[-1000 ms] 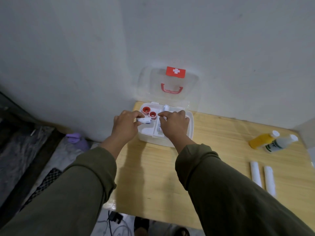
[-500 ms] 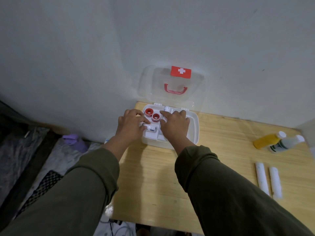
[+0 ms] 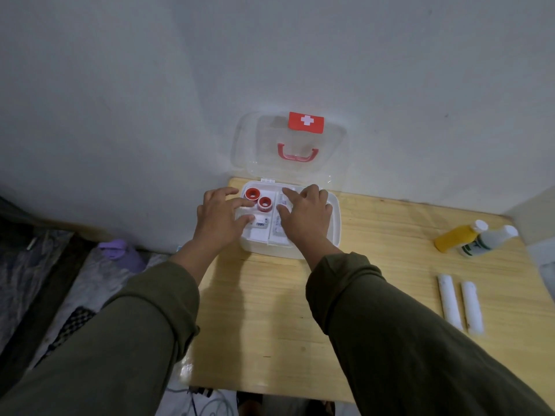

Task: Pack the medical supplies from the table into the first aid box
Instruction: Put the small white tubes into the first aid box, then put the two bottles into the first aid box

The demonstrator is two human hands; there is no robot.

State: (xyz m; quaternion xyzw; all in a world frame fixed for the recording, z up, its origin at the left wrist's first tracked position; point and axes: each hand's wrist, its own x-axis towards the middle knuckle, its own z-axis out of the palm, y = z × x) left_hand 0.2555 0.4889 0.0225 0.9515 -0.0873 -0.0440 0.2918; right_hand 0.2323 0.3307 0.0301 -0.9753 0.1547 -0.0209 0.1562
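Both hands, left hand [image 3: 220, 219] and right hand [image 3: 304, 216], are spread flat over the first aid box [image 3: 335, 232], while two white rolls [image 3: 459, 304] are left nearer the right, lying lengthways.

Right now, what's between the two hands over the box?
Head view: two red tape rolls and a small white labelled piece lie in the first aid box, between left hand and right hand.

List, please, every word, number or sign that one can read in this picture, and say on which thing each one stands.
White cross sign, no words: on the red label of the clear plastic lid of the first aid box.
Dark print, too blurred to read: on the small white packet in the box, by the left hand.
Green print, too small to read: on the white plastic bottle.
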